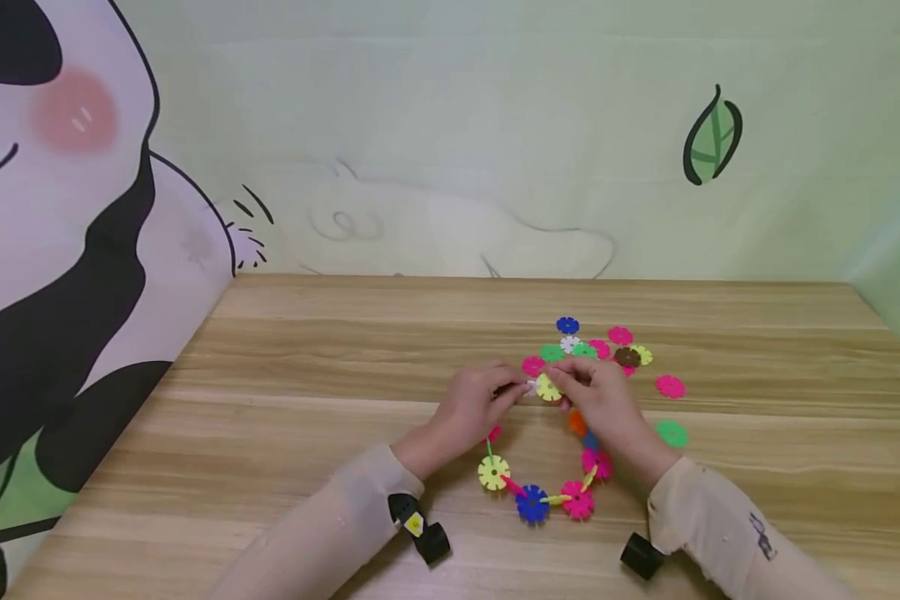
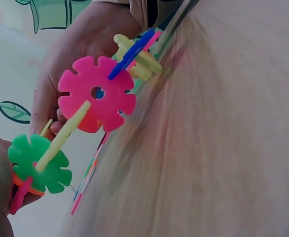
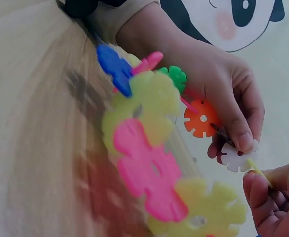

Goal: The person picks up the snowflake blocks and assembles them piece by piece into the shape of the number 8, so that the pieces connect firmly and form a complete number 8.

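My left hand (image 1: 465,412) pinches a white notched plastic disc (image 3: 233,160) between thumb and fingers. My right hand (image 1: 607,407) pinches a yellow notched disc (image 1: 548,388); seen edge-on in the right wrist view, it meets the white disc's rim at a right angle. A chain of interlocked discs hangs in a loop below both hands, among them a yellow disc (image 1: 487,475), a blue disc (image 1: 525,507) and a pink disc (image 1: 572,502). Near the left hand, an orange disc (image 3: 195,126) and a green disc (image 3: 175,78) belong to the chain. Fingers partly hide both ends.
Loose discs lie scattered on the wooden table (image 1: 307,400) behind the hands, including a blue one (image 1: 567,325), a brown one (image 1: 627,357) and several pink ones. A pink disc (image 1: 671,387) and a green disc (image 1: 672,433) lie right of the right hand. A painted wall (image 1: 435,125) borders the table's back.
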